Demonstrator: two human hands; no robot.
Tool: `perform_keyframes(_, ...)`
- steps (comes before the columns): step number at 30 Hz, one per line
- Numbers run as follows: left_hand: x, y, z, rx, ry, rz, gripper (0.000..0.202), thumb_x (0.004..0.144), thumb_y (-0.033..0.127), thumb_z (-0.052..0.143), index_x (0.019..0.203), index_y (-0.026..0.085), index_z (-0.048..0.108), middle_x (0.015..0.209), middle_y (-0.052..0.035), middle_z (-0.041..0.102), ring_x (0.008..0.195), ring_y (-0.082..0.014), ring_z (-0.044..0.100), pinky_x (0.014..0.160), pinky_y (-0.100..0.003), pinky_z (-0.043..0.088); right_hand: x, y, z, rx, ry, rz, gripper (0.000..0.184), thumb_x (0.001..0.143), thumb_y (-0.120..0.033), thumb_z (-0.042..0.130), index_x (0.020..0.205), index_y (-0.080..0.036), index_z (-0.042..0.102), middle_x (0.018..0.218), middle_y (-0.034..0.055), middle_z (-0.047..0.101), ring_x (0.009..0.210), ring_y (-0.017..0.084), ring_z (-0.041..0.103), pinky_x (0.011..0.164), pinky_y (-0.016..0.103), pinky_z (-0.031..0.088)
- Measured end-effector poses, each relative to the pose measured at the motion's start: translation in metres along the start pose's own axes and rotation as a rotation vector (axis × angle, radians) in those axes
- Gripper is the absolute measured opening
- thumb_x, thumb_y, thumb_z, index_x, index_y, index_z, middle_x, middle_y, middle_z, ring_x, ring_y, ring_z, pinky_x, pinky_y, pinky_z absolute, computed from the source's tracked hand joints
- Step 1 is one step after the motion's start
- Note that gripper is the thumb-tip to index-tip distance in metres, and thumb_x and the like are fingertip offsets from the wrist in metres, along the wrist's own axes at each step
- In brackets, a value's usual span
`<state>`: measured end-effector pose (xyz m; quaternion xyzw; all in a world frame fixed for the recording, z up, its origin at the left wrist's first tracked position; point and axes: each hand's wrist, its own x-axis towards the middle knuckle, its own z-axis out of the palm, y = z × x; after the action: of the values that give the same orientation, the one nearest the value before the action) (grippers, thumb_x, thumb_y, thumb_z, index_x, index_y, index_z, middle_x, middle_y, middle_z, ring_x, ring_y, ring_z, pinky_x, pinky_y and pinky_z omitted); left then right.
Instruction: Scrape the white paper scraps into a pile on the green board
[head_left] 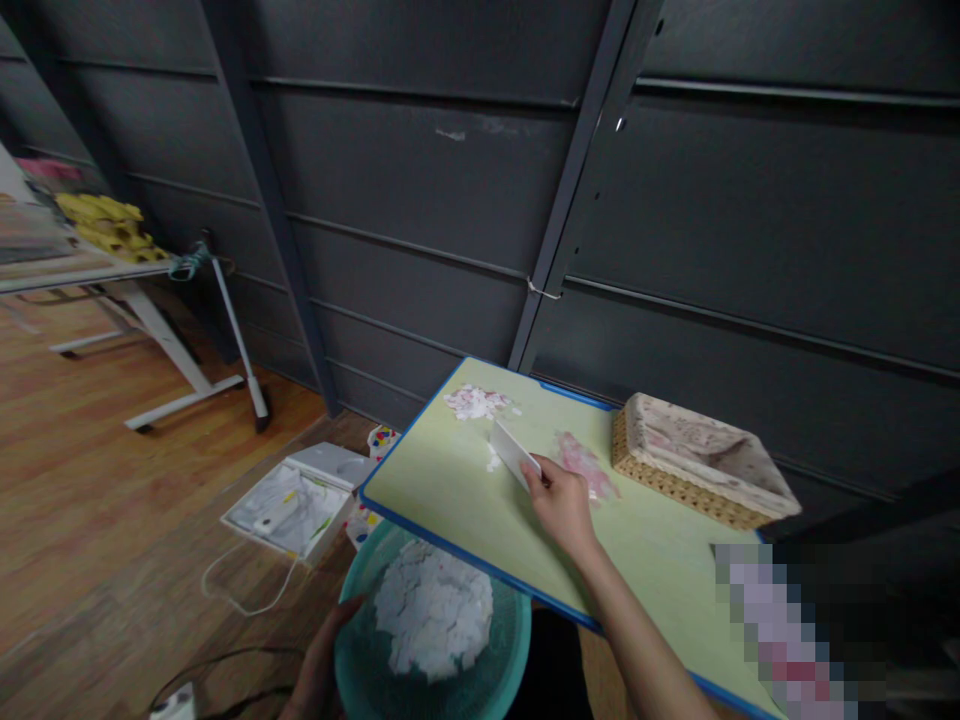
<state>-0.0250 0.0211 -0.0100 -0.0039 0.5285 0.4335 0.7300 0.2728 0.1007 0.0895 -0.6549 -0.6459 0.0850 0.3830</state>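
**A:** What's around you?

**B:** A dark grey panelled wall (450,200) stands ahead, with wooden floor (112,480) off to my left. In front of me is a pale green table (450,490) with a blue edge.

**A:** And what's closest to you?

**B:** A teal plastic basket (510,640) sits just below the table's near edge, heaped with white paper pieces (435,605). My left hand (319,665) grips its rim, thumb over the edge. The fingers are hidden underneath.

**A:** Anything on the table?

**B:** A lined wicker basket (697,460) stands at the far right, near the wall.

**A:** What about your other hand?

**B:** My right hand (562,505) is out over the middle of the table, fingers pinched shut on a white card (512,452). The card is tilted, with its lower edge on the tabletop.

**A:** What is near the card?

**B:** A few white scraps (493,462) lie right against it. A pink pile (581,460) lies just beside my knuckles, and a whitish pile (475,402) sits at the far corner.
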Motion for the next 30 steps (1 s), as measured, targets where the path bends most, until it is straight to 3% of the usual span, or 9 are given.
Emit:
perform_keyframes(9, -0.008, 0.001, 0.000, 0.042, -0.091, -0.013, 0.041, 0.067, 0.030, 0.073, 0.101, 0.008, 0.068, 0.094, -0.0123, 0.077, 0.107, -0.0316, 0.064, 0.094, -0.038, 0.049, -0.044, -0.002, -0.008, 0.108, -0.072, -0.065, 0.032, 0.090, -0.036, 0.046, 0.094, -0.020, 0.073, 0.074, 0.0029, 0.073, 0.055, 0.016, 0.062, 0.056, 0.024, 0.047)
perform_keyframes(15, -0.002, -0.001, -0.011, 0.042, -0.103, 0.084, 0.038, 0.064, 0.026, 0.074, 0.099, 0.014, 0.071, 0.102, -0.0111, 0.076, 0.116, -0.0351, 0.057, 0.099, -0.046, 0.045, -0.045, 0.011, -0.015, 0.105, 0.040, -0.040, 0.029, 0.088, -0.037, 0.051, 0.096, -0.019, 0.073, 0.085, 0.0050, 0.074, 0.067, 0.019, 0.068, 0.063, 0.027, 0.052)
perform_keyframes(19, 0.006, -0.004, -0.020, 0.028, -0.117, 0.125, 0.027, 0.062, 0.023, 0.076, 0.088, 0.016, 0.073, 0.101, -0.0099, 0.076, 0.122, -0.0344, 0.052, 0.103, -0.043, 0.042, -0.045, 0.015, -0.010, 0.121, 0.027, -0.079, 0.028, 0.087, -0.035, 0.051, 0.096, -0.020, 0.074, 0.093, 0.0059, 0.074, 0.080, 0.021, 0.070, 0.073, 0.029, 0.055)
perform_keyframes(22, 0.000, -0.002, -0.013, 0.044, -0.106, 0.149, 0.018, 0.060, 0.025, 0.078, 0.076, 0.017, 0.073, 0.096, -0.0086, 0.077, 0.123, -0.0328, 0.052, 0.103, -0.038, 0.042, -0.046, 0.013, -0.008, 0.149, -0.001, -0.080, 0.027, 0.087, -0.035, 0.052, 0.094, -0.022, 0.074, 0.092, 0.0047, 0.074, 0.078, 0.021, 0.071, 0.072, 0.030, 0.056)
perform_keyframes(27, -0.022, 0.007, 0.010, 0.114, -0.156, 0.120, 0.020, 0.065, 0.029, 0.075, 0.079, 0.015, 0.073, 0.094, -0.0084, 0.077, 0.113, -0.0340, 0.060, 0.095, -0.043, 0.048, -0.046, 0.006, -0.005, 0.191, -0.031, -0.097, 0.027, 0.088, -0.035, 0.051, 0.097, -0.023, 0.073, 0.097, 0.0045, 0.073, 0.084, 0.021, 0.070, 0.078, 0.032, 0.056)
perform_keyframes(30, -0.026, 0.009, 0.015, 0.104, -0.158, 0.118, 0.017, 0.065, 0.028, 0.074, 0.076, 0.015, 0.073, 0.088, -0.0082, 0.078, 0.106, -0.0339, 0.063, 0.091, -0.043, 0.050, -0.052, 0.001, -0.002, 0.206, -0.091, -0.130, 0.029, 0.089, -0.034, 0.048, 0.100, -0.025, 0.073, 0.097, 0.0043, 0.073, 0.086, 0.021, 0.070, 0.079, 0.033, 0.055)
